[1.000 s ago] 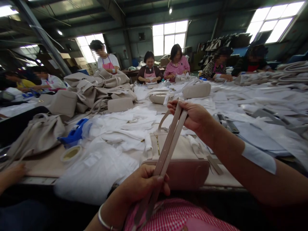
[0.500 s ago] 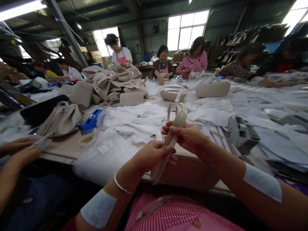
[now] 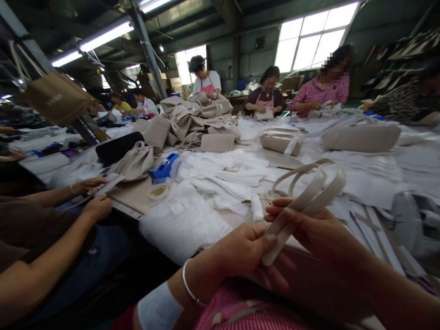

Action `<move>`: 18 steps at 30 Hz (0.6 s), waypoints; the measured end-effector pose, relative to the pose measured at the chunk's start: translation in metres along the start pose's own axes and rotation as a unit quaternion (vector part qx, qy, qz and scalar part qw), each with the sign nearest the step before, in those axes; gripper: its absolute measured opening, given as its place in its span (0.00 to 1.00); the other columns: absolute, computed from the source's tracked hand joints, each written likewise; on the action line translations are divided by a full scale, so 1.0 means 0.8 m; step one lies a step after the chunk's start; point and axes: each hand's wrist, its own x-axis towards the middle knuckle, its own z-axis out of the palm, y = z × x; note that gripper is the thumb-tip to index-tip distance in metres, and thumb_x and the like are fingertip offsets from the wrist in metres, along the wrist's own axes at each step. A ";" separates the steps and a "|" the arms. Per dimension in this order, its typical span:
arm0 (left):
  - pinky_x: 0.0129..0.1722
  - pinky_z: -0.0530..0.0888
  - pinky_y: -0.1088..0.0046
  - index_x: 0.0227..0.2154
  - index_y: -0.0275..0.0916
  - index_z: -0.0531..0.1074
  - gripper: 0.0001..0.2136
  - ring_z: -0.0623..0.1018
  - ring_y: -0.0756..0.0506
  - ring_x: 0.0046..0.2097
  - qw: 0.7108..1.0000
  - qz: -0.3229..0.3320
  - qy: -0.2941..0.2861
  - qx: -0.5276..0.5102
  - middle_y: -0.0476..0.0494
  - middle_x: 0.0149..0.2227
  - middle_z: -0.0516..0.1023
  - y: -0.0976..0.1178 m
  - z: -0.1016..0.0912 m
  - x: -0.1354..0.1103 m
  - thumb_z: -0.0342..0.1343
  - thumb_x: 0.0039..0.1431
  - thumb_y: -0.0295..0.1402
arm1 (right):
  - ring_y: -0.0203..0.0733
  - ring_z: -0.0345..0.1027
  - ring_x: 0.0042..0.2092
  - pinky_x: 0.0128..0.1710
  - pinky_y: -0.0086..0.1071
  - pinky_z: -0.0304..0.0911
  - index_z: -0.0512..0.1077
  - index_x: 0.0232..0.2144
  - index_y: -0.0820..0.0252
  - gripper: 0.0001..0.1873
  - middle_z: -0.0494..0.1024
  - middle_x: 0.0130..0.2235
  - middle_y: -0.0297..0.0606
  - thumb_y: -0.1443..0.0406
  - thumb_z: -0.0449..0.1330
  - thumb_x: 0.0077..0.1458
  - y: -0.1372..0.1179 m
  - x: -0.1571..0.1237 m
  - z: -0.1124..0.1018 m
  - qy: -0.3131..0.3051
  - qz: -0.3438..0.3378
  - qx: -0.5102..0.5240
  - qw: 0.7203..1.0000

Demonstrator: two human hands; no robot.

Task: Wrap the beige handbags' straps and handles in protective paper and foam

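Observation:
Both my hands are closed on a beige bag strap (image 3: 311, 195), which loops over at its far end and lies doubled lengthwise. My left hand (image 3: 252, 250) pinches its near end between thumb and fingers. Higher up, my right hand (image 3: 309, 227) grips the strap with the thumb on top. Thin loops of the strap stand out beyond the right fingers. Just past my hands, a small white wrapped piece (image 3: 256, 208) lies on the table.
White wrapping sheets (image 3: 220, 172) cover much of the table. A blue tape dispenser (image 3: 165, 168) and a tape roll (image 3: 158, 191) lie left; a grey dispenser (image 3: 414, 220) stands right. Beige bags (image 3: 192, 114) are heaped behind. A co-worker's hands (image 3: 98, 206) work at left.
My view has swung left, so the scene sits further right. The strap has tilted lower and its loops have spread apart. Both hands keep their hold.

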 end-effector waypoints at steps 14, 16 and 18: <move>0.55 0.71 0.58 0.44 0.37 0.76 0.10 0.76 0.42 0.52 0.701 0.036 0.377 0.604 0.39 0.48 0.79 0.064 -0.294 0.128 0.53 0.66 0.35 | 0.50 0.79 0.44 0.40 0.32 0.77 0.78 0.43 0.59 0.22 0.83 0.44 0.46 0.55 0.72 0.46 0.024 0.014 -0.037 0.158 0.051 -0.036 0.985; 0.52 0.73 0.55 0.47 0.37 0.73 0.12 0.76 0.42 0.51 0.684 -0.006 0.353 0.639 0.39 0.50 0.76 0.073 -0.323 0.171 0.55 0.65 0.37 | 0.50 0.79 0.43 0.40 0.34 0.76 0.79 0.42 0.59 0.22 0.83 0.44 0.47 0.54 0.72 0.46 0.026 0.014 -0.040 0.162 0.061 -0.040 0.984; 0.50 0.75 0.55 0.50 0.37 0.71 0.14 0.76 0.42 0.50 0.672 -0.048 0.323 0.664 0.40 0.52 0.74 0.074 -0.344 0.209 0.56 0.65 0.38 | 0.51 0.79 0.42 0.41 0.36 0.76 0.79 0.41 0.59 0.22 0.83 0.42 0.47 0.54 0.71 0.46 0.027 0.015 -0.042 0.163 0.073 -0.036 0.983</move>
